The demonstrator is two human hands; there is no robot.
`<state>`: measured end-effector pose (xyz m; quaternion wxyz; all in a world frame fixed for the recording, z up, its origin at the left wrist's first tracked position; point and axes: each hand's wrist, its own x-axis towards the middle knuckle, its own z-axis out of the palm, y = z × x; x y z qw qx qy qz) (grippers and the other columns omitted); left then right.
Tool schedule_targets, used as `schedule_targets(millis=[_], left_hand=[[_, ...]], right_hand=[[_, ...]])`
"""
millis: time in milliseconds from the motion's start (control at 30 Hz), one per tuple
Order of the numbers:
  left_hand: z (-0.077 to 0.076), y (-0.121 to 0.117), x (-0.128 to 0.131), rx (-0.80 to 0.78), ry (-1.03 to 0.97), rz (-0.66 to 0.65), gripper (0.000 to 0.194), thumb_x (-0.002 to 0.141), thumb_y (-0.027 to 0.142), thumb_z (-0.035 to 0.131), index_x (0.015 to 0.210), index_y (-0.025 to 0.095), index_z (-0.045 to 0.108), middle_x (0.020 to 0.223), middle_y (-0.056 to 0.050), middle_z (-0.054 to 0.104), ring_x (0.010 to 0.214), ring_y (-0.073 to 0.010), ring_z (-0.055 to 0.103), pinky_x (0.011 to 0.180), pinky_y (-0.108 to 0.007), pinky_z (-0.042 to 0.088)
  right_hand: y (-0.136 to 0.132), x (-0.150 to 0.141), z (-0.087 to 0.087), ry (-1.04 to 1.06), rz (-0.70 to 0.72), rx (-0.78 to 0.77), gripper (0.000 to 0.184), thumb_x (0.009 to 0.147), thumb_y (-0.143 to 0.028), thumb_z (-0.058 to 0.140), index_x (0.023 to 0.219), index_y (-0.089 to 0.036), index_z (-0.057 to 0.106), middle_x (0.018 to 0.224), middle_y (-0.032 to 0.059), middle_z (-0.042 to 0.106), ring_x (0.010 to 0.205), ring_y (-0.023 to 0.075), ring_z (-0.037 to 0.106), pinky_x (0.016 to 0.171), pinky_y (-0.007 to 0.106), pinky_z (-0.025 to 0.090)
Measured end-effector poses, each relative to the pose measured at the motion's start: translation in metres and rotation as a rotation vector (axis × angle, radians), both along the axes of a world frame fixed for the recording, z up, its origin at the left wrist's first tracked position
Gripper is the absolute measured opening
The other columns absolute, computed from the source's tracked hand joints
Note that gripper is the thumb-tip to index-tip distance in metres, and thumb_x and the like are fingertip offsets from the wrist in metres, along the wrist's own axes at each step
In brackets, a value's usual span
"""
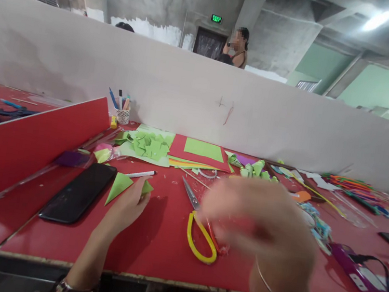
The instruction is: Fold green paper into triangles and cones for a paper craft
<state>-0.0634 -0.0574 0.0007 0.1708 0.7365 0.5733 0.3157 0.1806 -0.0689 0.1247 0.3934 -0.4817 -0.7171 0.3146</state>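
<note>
My left hand (130,207) is closed on a piece of green paper (118,186), whose folded or cut corners stick out on both sides of the fingers. Beside that hand are a black phone (80,192) and a white pen (142,174). My right hand (253,213), raised above the table, is smeared by motion, so its fingers and anything in them cannot be made out. Just left of it lie scissors (200,230) with yellow handles, partly covered by the hand. Something thin and red shows beside the scissors, its kind unclear.
Green paper scraps (149,145) are heaped at the back, near stacked coloured sheets (204,149). A pen cup (122,114) stands against the white partition (173,89). A red board (41,142) borders the left. At right lie a purple device (358,273) with a cord and colourful sticks (351,186).
</note>
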Motion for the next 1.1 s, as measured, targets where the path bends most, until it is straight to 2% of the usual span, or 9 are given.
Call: schedule_targets(millis=[67,133,200,267,400,533,667,833,1100], left_hand=[[-0.004,0.002,0.0,0.029,0.024,0.005,0.045,0.082,0.025,0.035,0.125,0.013,0.032,0.104,-0.01,0.056,0.096,-0.0196,0.054,0.081,-0.031,0.043],[-0.009,0.003,0.0,0.028,0.068,0.015,0.045,0.082,0.026,0.036,0.125,0.014,0.031,0.109,-0.012,0.053,0.098,-0.0211,0.054,0.082,-0.033,0.043],[-0.013,0.002,0.002,-0.018,0.107,0.026,0.046,0.083,0.027,0.035,0.127,0.014,0.029,0.113,-0.014,0.051,0.098,-0.0225,0.054,0.08,-0.035,0.044],[-0.014,0.001,0.003,-0.065,0.142,0.035,0.046,0.083,0.027,0.034,0.127,0.015,0.028,0.116,-0.015,0.048,0.101,-0.0236,0.053,0.079,-0.035,0.044],[-0.009,-0.004,0.008,-0.09,0.187,0.094,0.05,0.083,0.025,0.033,0.131,0.016,0.023,0.122,-0.016,0.044,0.112,-0.0247,0.046,0.082,-0.035,0.042],[-0.005,-0.007,0.015,-0.165,0.194,0.082,0.055,0.083,0.025,0.034,0.134,0.018,0.018,0.12,-0.015,0.046,0.108,-0.0252,0.051,0.078,-0.033,0.044],[-0.006,-0.008,0.021,-0.198,0.237,0.074,0.054,0.082,0.025,0.035,0.134,0.021,0.023,0.121,-0.015,0.046,0.098,-0.0255,0.057,0.07,-0.031,0.046],[-0.007,-0.01,0.023,-0.146,0.267,0.059,0.052,0.083,0.026,0.033,0.134,0.023,0.025,0.122,-0.014,0.047,0.095,-0.0234,0.058,0.069,-0.029,0.046],[-0.006,-0.01,0.022,-0.193,0.287,0.068,0.051,0.083,0.028,0.033,0.133,0.024,0.025,0.12,-0.012,0.048,0.092,-0.0222,0.058,0.068,-0.029,0.046]], right_hand=[[0.032,-0.009,0.013,-0.082,0.171,0.102,0.021,0.08,-0.037,0.048,0.091,-0.027,0.063,0.08,-0.002,0.063,0.073,0.0098,0.058,0.067,0.027,0.043],[0.077,-0.019,0.01,-0.165,0.258,0.21,0.027,0.077,-0.036,0.052,0.099,-0.023,0.059,0.078,-0.0009,0.062,0.073,0.0105,0.057,0.067,0.025,0.043],[0.126,-0.028,-0.01,-0.273,0.134,0.193,0.029,0.076,-0.033,0.054,0.101,-0.019,0.056,0.078,-0.0003,0.062,0.07,0.0097,0.056,0.065,0.022,0.042],[0.168,-0.032,-0.041,-0.472,-0.073,0.049,0.031,0.075,-0.03,0.056,0.104,-0.02,0.054,0.086,0.0005,0.063,0.075,0.0106,0.057,0.068,0.021,0.042],[0.219,-0.035,-0.094,-0.533,-0.231,-0.016,0.056,0.069,-0.026,0.062,0.12,-0.014,0.043,0.114,0.0123,0.054,0.101,0.02,0.052,0.082,0.026,0.039],[0.24,-0.04,-0.118,-0.576,-0.325,-0.055,0.074,0.068,-0.029,0.063,0.131,-0.014,0.027,0.126,0.0163,0.043,0.116,0.0226,0.042,0.089,0.029,0.035],[0.254,-0.04,-0.131,-0.664,-0.407,-0.089,0.078,0.068,-0.04,0.062,0.132,-0.017,0.025,0.13,0.0173,0.039,0.122,0.0278,0.034,0.097,0.042,0.026],[0.268,-0.039,-0.137,-0.751,-0.451,-0.136,0.069,0.073,-0.049,0.053,0.129,-0.015,0.031,0.115,0.0184,0.054,0.111,0.0298,0.047,0.095,0.052,0.021],[0.266,-0.039,-0.138,-0.86,-0.416,-0.061,0.035,0.086,-0.032,0.041,0.113,-0.011,0.05,0.104,0.0197,0.06,0.1,0.0258,0.055,0.08,0.035,0.039]])
